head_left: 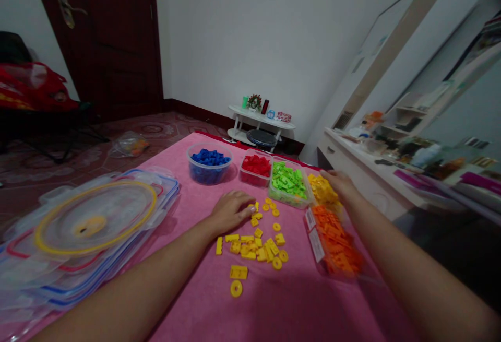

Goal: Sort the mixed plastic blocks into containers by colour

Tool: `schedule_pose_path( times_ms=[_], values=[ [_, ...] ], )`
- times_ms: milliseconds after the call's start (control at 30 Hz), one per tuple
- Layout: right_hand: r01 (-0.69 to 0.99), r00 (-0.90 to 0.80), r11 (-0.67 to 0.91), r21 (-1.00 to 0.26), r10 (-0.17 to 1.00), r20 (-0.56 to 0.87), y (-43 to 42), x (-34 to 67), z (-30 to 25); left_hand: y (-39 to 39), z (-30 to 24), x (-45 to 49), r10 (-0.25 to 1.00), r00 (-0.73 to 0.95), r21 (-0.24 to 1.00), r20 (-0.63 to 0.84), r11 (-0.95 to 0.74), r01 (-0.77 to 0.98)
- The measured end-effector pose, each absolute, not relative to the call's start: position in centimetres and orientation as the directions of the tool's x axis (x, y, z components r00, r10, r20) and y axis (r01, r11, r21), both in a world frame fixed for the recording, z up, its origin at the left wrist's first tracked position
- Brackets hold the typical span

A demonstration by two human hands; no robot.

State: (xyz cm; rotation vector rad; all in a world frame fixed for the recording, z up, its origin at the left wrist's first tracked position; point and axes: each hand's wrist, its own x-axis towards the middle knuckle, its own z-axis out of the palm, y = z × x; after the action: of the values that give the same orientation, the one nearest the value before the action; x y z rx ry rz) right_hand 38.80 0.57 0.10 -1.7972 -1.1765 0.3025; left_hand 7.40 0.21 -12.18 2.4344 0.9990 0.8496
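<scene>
My left hand (233, 209) is low over the pink cloth, its fingers and thumb closing around a small yellow building brick (257, 207); the fingertips are partly hidden. Loose yellow bricks (248, 248) and several yellow rings (276, 226) lie scattered before it. At the right, my right hand (338, 183) grips the far side of a container heaped with yellow bricks (323, 190). Its fingers are partly out of sight behind the rim. Nearer to me stands a clear box of orange bricks (336, 240), beside my right forearm.
A round tub of blue bricks (209, 160), a box of red bricks (255, 166) and a box of green bricks (290, 181) stand along the back. Stacked clear lids (97, 222) cover the table's left side. A white dresser (360, 167) is to the right.
</scene>
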Motion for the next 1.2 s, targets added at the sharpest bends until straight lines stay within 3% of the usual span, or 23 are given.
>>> schedule_pose_path(
  times_ms=[100, 200, 300, 400, 633, 833, 1000, 1200],
  values=[
    [0.772, 0.259, 0.016, -0.635, 0.905, 0.337, -0.2, 34.7, -0.3, 0.1, -12.3, 7.4, 0.684, 0.619, 0.519, 0.386, -0.716, 0.467],
    [0.931, -0.031, 0.102, -0.351, 0.979, 0.201, -2.0, 29.7, -1.5, -0.1, -12.3, 7.4, 0.613, 0.691, 0.476, 0.383, -0.772, 0.421],
    [0.994, -0.009, 0.017, -0.106, 0.997, 0.074, -3.8, 26.2, -3.8, -0.3, -12.2, 7.4, 0.584, 0.722, 0.441, 0.371, -0.795, 0.417],
    [0.997, 0.072, -0.072, 0.001, 0.995, 0.073, -4.6, 25.1, -6.3, -0.3, -12.2, 7.4, 0.586, 0.720, 0.428, 0.371, -0.796, 0.428],
    [0.989, 0.112, -0.095, -0.111, 0.981, 0.161, -4.3, 26.2, -8.1, -0.5, -12.0, 7.5, 0.611, 0.678, 0.486, 0.409, -0.775, 0.404],
    [0.965, -0.072, 0.115, -0.237, 0.980, 0.185, -3.5, 25.9, -9.1, -0.8, -11.9, 7.6, 0.614, 0.640, 0.526, 0.462, -0.771, 0.360],
    [0.951, -0.056, 0.120, -0.286, 0.974, 0.221, -2.9, 26.6, -10.2, -0.7, -11.8, 7.6, 0.641, 0.621, 0.546, 0.451, -0.749, 0.376],
    [0.873, -0.131, 0.278, -0.400, 0.925, 0.357, -3.1, 26.3, -9.5, -0.7, -11.9, 7.6, 0.695, 0.607, 0.555, 0.385, -0.700, 0.450]
  ],
)
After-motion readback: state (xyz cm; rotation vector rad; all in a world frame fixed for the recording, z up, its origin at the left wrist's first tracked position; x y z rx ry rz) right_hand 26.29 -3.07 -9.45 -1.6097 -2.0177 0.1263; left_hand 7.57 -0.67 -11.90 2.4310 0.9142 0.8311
